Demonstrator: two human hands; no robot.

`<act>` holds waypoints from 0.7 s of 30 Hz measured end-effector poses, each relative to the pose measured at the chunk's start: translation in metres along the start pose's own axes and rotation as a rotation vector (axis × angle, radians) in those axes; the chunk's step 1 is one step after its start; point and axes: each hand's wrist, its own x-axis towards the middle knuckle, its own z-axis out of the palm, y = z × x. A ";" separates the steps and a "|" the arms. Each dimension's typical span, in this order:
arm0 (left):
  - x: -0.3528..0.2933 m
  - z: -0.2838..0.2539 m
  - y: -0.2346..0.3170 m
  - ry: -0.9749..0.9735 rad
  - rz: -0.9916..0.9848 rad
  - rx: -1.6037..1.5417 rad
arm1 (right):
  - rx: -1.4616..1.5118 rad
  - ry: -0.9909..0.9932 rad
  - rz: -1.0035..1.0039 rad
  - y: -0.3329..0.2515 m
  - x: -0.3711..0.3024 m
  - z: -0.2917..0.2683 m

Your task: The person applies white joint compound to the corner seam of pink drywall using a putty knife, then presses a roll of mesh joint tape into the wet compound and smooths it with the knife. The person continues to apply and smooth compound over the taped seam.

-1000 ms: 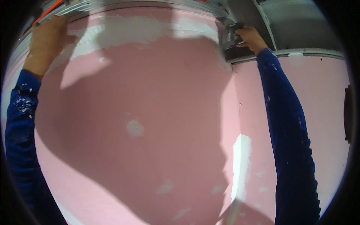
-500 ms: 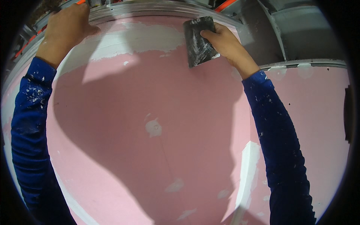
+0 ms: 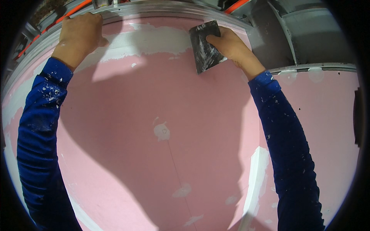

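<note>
My left hand [image 3: 81, 35] is closed at the upper left of a pink drywall panel [image 3: 162, 96], close to its metal-edged border. White mesh joint tape [image 3: 117, 41] runs from beside its thumb into a band of white joint compound [image 3: 158, 39]; the fingertips are hidden behind the hand. At the upper right, my right hand [image 3: 230, 43] grips a black putty spreader [image 3: 205, 47] smeared with white, thumb on its near face. The spreader lies over the right end of the compound band. Both blue sleeves carry dried white spots.
Metal framing [image 3: 269, 34] borders the panel at the upper right, and a curved metal track [image 3: 154, 9] runs along the top. An orange pipe [image 3: 65, 15] passes behind the left hand. A white-coated strip [image 3: 255, 177] and filled patches [image 3: 162, 131] mark the pink surface.
My left hand has moved right and slightly down, and the mesh tape beside it now lies lower, over the compound band. My right hand and the spreader are almost where they were.
</note>
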 end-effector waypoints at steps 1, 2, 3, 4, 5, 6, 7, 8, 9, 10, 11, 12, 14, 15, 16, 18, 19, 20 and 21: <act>0.001 0.003 0.000 0.013 0.005 -0.003 | -0.004 -0.001 0.009 0.001 0.000 0.000; 0.001 0.005 0.000 0.003 -0.012 -0.002 | 0.003 -0.010 -0.010 0.001 0.000 -0.001; 0.002 0.006 -0.001 0.019 -0.015 -0.009 | 0.002 -0.017 -0.017 0.001 0.001 -0.001; 0.003 0.006 -0.002 0.068 -0.001 -0.022 | 0.006 -0.031 -0.041 0.001 0.001 -0.001; 0.003 0.005 -0.004 0.028 -0.026 -0.044 | 0.001 -0.026 -0.017 0.001 0.002 -0.001; 0.005 0.004 -0.007 0.022 -0.033 -0.073 | 0.001 -0.028 -0.008 0.001 0.003 -0.001; 0.006 0.001 -0.012 0.021 -0.035 -0.139 | 0.005 -0.016 0.003 0.001 0.004 0.000; 0.008 0.000 -0.016 0.020 0.109 -0.155 | -0.030 -0.010 -0.027 0.001 0.005 0.001; 0.013 -0.003 -0.023 0.017 0.258 -0.187 | -0.061 0.011 -0.052 0.001 0.005 0.002; 0.014 0.000 -0.027 0.050 0.408 -0.173 | -0.093 0.033 -0.076 0.001 0.006 0.002; 0.015 0.004 -0.033 0.099 0.532 -0.249 | -0.179 0.061 -0.083 0.001 0.006 0.003; 0.018 0.011 -0.036 0.012 0.336 -0.594 | -0.266 0.088 -0.094 0.000 0.007 0.003; 0.022 0.031 -0.040 -0.257 -0.161 -1.141 | -0.375 0.089 -0.084 -0.003 0.008 0.003; 0.027 0.040 -0.042 -0.091 0.109 -1.008 | -0.397 0.062 -0.063 -0.006 0.008 0.003; 0.031 0.046 -0.043 0.052 0.382 -0.857 | -0.420 0.034 -0.042 -0.009 0.009 0.003; 0.034 0.044 -0.044 0.273 0.650 -0.617 | -0.391 0.022 -0.106 -0.017 0.009 0.006; 0.029 0.036 -0.046 0.236 0.521 -0.623 | -0.390 0.030 -0.088 -0.020 0.008 0.007; 0.025 0.024 -0.046 0.195 0.372 -0.651 | -0.407 0.033 -0.218 -0.023 0.010 0.010; 0.021 0.007 -0.046 0.186 0.304 -0.701 | -0.444 0.060 -0.244 -0.021 0.010 0.012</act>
